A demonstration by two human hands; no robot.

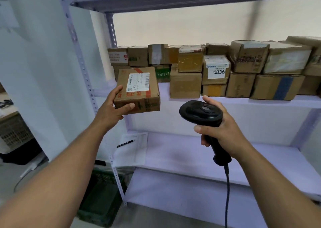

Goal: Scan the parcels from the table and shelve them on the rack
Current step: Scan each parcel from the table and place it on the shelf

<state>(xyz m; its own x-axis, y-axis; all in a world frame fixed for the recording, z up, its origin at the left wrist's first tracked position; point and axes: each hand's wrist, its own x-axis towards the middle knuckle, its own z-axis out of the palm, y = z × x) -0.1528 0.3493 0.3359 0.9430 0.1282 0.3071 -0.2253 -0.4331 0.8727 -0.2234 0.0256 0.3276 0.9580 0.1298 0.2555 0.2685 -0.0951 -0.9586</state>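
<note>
Up at the Rack, Parcel and Scanner in Hand

Up before the middle shelf of the rack [225,102], the left hand [112,109] held a brown parcel [139,90] in the air, fingers and thumb clasped round its near left corner, barcode label facing up. The right hand [220,125] had its fingers wrapped round the handle of a black corded scanner [201,113], lower right of the parcel and apart from it. Stacked cartons [215,69] stood on the shelf behind. A pen [126,143] lay on paper [137,151] one shelf down.
</note>
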